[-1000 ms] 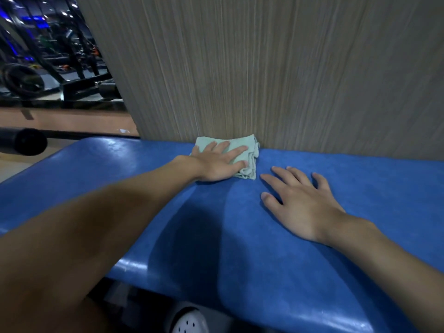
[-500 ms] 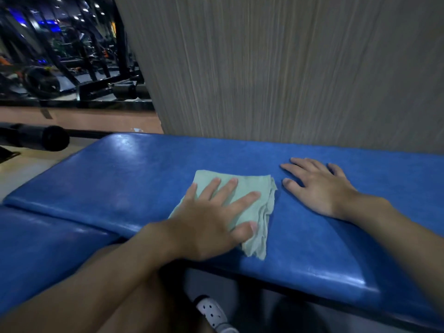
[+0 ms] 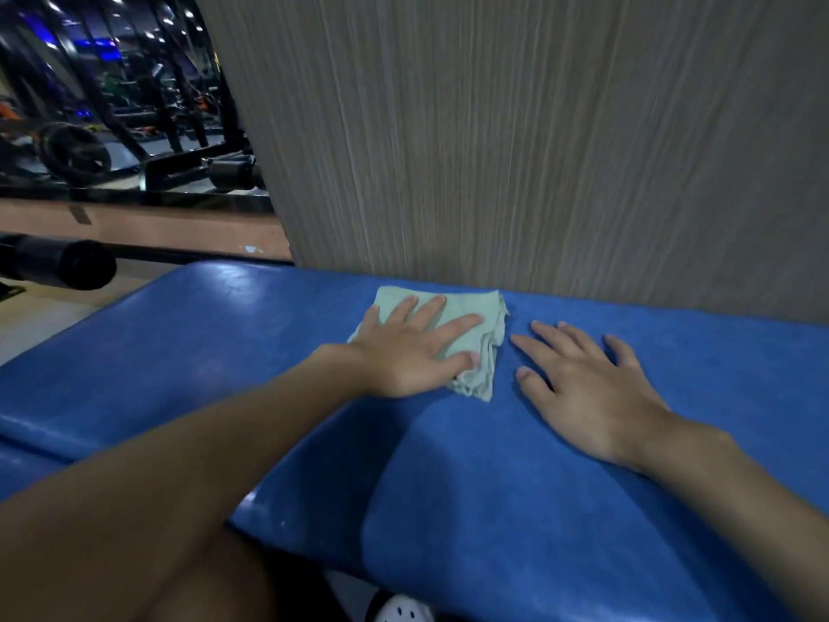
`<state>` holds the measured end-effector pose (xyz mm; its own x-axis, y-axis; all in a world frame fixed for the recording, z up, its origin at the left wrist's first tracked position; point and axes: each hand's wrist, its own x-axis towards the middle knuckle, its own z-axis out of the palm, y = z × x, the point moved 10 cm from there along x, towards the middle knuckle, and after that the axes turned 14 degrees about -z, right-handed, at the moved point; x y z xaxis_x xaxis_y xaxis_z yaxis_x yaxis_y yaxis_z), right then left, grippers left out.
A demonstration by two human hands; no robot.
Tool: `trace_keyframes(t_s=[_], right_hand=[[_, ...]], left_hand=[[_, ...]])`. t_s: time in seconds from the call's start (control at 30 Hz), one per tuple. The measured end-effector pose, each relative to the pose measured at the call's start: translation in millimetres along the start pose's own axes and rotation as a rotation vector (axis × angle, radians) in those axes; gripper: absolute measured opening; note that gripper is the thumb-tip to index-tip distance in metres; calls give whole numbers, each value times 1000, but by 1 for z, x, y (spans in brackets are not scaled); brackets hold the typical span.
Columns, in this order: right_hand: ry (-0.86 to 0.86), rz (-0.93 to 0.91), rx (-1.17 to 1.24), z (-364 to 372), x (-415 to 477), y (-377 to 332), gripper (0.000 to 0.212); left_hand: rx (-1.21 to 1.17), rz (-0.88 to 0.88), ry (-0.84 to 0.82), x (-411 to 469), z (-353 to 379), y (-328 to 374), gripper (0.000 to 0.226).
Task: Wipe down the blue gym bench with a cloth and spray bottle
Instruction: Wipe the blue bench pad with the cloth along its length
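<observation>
The blue gym bench (image 3: 516,478) fills the lower view, its padded top running left to right. A folded pale green cloth (image 3: 482,307) lies on it near the far edge. My left hand (image 3: 412,347) presses flat on the cloth with fingers spread, covering most of it. My right hand (image 3: 587,388) rests palm down on the bare blue pad just right of the cloth, fingers apart, holding nothing. No spray bottle is in view.
A grey wood-grain wall panel (image 3: 538,150) stands directly behind the bench. A black padded roller (image 3: 63,262) juts in at the left. Gym racks and a weight plate (image 3: 74,152) sit far left. A white shoe (image 3: 399,610) shows under the bench.
My left hand has pushed the cloth from the bench's near edge away toward the wall. My right hand stays flat on the pad beside it.
</observation>
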<state>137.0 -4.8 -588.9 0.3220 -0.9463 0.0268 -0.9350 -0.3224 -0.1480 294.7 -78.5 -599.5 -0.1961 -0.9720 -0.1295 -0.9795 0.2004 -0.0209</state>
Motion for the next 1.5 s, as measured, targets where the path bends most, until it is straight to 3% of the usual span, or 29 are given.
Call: trace_keyframes(t_s=[0.27,0.47,0.6,0.77,0.93,1.27,1.5], right_hand=[[15,2,11,-2,-1,-1,56],[13,4,22,-2,-1,-1,55],[9,4,21,-3,-3,-2,55],[-20,10,-27,-7,-3,-6,54],[17,-9,52,-8,1,-16,56],[-22,-27,4,3,2,-18,61],[-10,-31,3,2,3,-18,61]], left_hand=[[-26,-44,-29,53,-10,1,61],[-7,5,-29,-36,4,-6,62],[55,48,64,-121,8,-12,74],[17,47,34,-170,10,-18,67],[53,44,39,-128,9,-20,71],[-22,-60,0,53,-9,-31,61],[-40,-77,-10,44,-8,-32,59]])
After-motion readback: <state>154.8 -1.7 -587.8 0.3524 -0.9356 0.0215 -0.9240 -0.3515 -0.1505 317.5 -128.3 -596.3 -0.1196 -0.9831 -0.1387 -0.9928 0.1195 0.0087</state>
